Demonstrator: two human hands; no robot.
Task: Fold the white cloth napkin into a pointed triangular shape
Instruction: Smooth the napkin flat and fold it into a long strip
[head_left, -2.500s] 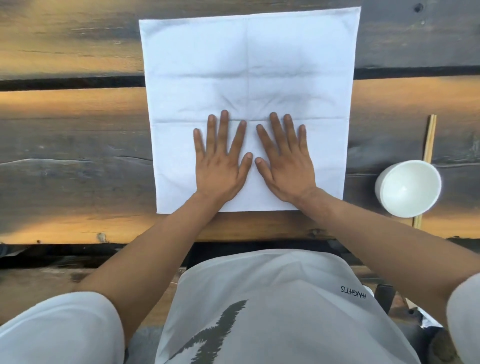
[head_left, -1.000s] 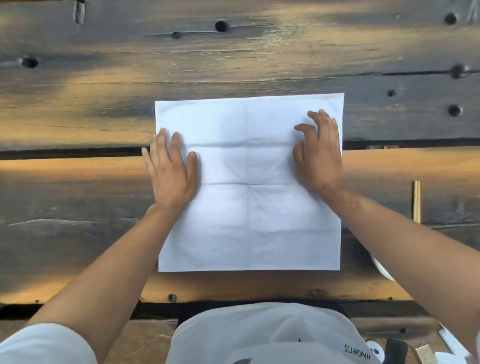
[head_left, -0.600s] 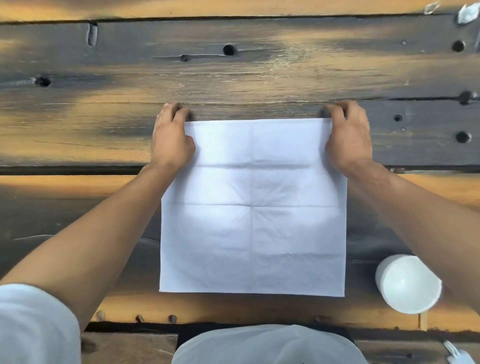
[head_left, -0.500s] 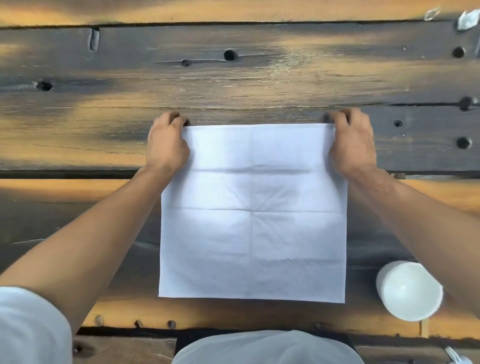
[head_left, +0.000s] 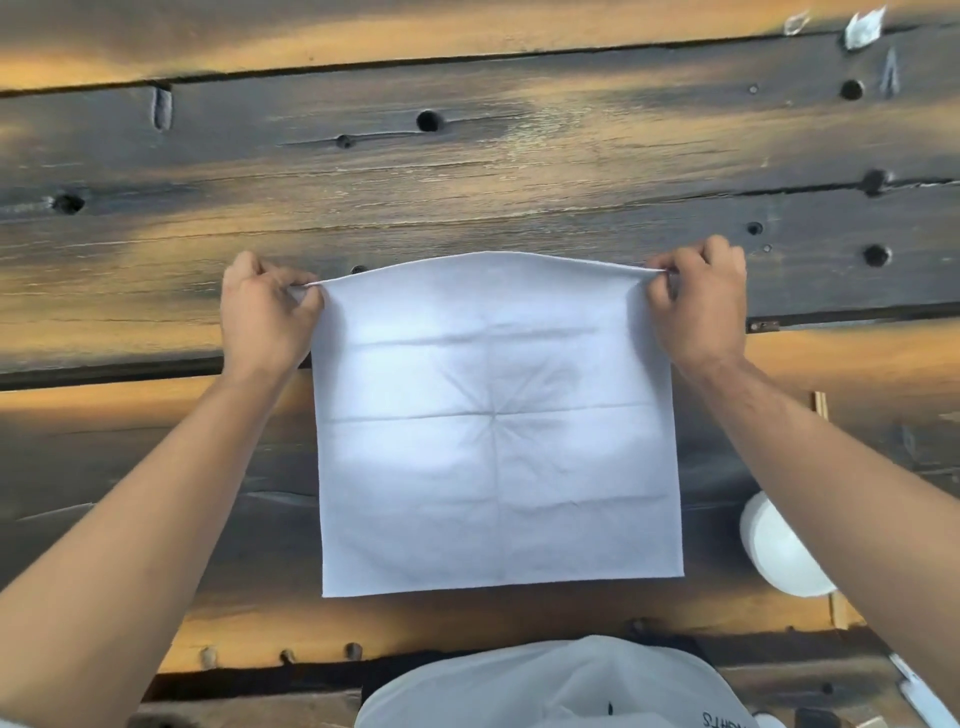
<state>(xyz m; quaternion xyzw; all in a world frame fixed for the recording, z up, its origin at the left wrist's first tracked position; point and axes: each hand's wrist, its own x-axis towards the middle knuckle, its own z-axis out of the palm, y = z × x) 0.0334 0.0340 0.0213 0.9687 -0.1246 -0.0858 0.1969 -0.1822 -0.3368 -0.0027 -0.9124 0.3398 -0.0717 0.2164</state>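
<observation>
Napkin (head_left: 496, 441): lying open on the wooden table (head_left: 467, 171), far edge lifting, near edge resting flat.
Left hand (head_left: 262, 317): pinching the far left corner.
Right hand (head_left: 698, 301): pinching the far right corner.
Doing it well: I'd say both corners should be coming over level, edges meeting squarely.

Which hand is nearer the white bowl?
The right hand: it pinches the napkin's far right corner, on the bowl's side. The left hand pinches the far left corner.
</observation>
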